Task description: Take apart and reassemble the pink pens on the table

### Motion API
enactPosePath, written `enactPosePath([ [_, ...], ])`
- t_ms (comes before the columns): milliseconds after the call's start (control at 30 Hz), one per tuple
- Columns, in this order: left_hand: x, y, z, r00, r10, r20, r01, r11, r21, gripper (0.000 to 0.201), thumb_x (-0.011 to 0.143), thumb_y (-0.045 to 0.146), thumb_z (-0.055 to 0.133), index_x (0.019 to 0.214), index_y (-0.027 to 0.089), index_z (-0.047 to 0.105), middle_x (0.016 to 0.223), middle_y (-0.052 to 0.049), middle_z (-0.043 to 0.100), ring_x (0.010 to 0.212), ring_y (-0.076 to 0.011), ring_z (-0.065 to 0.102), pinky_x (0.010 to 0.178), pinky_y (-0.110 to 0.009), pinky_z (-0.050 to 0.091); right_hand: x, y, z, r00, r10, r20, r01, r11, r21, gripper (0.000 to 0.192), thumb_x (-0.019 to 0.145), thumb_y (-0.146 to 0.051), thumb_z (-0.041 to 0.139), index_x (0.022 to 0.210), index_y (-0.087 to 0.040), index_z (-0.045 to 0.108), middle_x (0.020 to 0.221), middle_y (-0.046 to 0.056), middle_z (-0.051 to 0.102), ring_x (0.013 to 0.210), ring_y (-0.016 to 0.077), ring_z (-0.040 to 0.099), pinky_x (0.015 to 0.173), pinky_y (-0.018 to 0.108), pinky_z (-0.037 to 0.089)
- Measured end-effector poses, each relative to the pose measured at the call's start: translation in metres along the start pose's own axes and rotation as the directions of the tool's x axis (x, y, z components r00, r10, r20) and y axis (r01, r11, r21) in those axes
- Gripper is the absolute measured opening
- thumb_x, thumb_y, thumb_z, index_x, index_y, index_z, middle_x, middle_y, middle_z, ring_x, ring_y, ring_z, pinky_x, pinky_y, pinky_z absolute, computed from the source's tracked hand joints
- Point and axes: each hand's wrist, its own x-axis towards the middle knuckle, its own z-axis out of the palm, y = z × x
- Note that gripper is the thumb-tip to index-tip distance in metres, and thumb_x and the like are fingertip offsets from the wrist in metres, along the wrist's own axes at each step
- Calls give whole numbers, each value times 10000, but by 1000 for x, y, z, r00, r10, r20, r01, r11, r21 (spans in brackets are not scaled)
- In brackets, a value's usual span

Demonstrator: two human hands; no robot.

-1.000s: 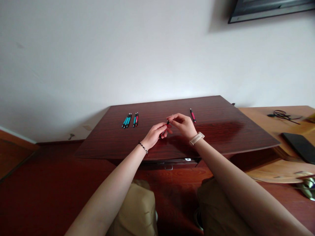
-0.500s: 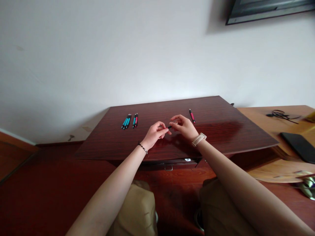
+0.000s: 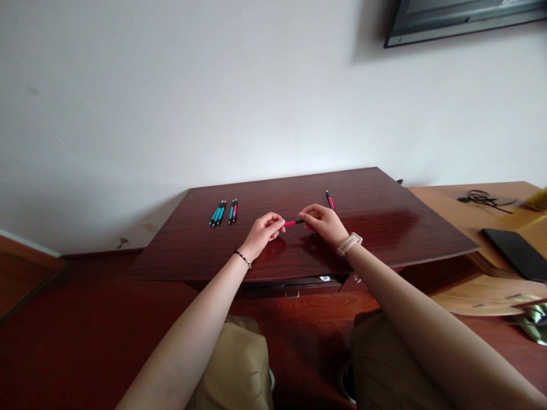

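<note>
Between my two hands a pink and black pen [image 3: 291, 223] is held level above the dark wooden table [image 3: 273, 193]. The fingertips of my left hand [image 3: 265, 232] pinch its pink end. My right hand [image 3: 323, 223] grips the black end between thumb and fingers. Just beyond the right hand lies another pink and black pen [image 3: 330, 199], its near end close behind my fingers. To the left on the table, a blue pen [image 3: 231, 212] and a pink pen [image 3: 235, 210] lie side by side, beside a small group of blue pens [image 3: 217, 213].
At the right stands a lighter wooden desk [image 3: 444, 196] with a black cable [image 3: 482, 197] and a dark flat device [image 3: 515, 250]. A screen [image 3: 465, 23] hangs on the white wall [image 3: 256, 91]. A drawer handle [image 3: 293, 294] shows under the table's front edge.
My hands have moved slightly apart, and more of the pink barrel now shows between them. The right fingers have closed onto the pen's black end. The view has shifted a little.
</note>
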Motion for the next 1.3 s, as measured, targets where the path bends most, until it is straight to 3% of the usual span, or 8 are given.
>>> enactPosePath([
  [233, 2, -1, -9, 994, 20, -109, -25, 999, -47, 327, 913, 463, 790, 991, 169, 670, 883, -57, 723, 619, -86, 518, 534, -224, 315, 3, 2, -5, 999, 9, -40, -5, 994, 113, 480, 781, -653, 860, 882, -203, 725, 759, 36, 753, 686, 165, 669, 671, 297, 548],
  [400, 5, -7, -17, 979, 6, -205, -26, 995, -96, 361, 858, 461, 832, 1018, 168, 693, 937, -70, 758, 680, -97, 577, 617, -226, 414, 6, 7, -10, 1000, 24, -14, -21, 988, 153, 485, 683, -556, 935, 965, -206, 755, 870, 37, 784, 794, 186, 710, 773, 327, 576],
  [933, 8, -12, -19, 955, -13, -297, -33, 988, -150, 361, 808, 415, 853, 1061, 172, 771, 953, -72, 751, 706, -101, 588, 653, -235, 452, 8, 22, -5, 993, 42, -110, -24, 987, 160, 437, 743, -503, 888, 1031, -197, 766, 929, 49, 790, 774, 175, 701, 745, 306, 572],
  [1300, 10, -15, -19, 934, -4, -357, -76, 975, -211, 348, 784, 423, 887, 988, 183, 738, 910, -55, 751, 707, -103, 603, 648, -229, 449, 7, 24, -5, 986, 51, -157, -10, 968, 251, 442, 711, -538, 912, 962, -207, 761, 894, 53, 779, 763, 177, 671, 727, 308, 546],
])
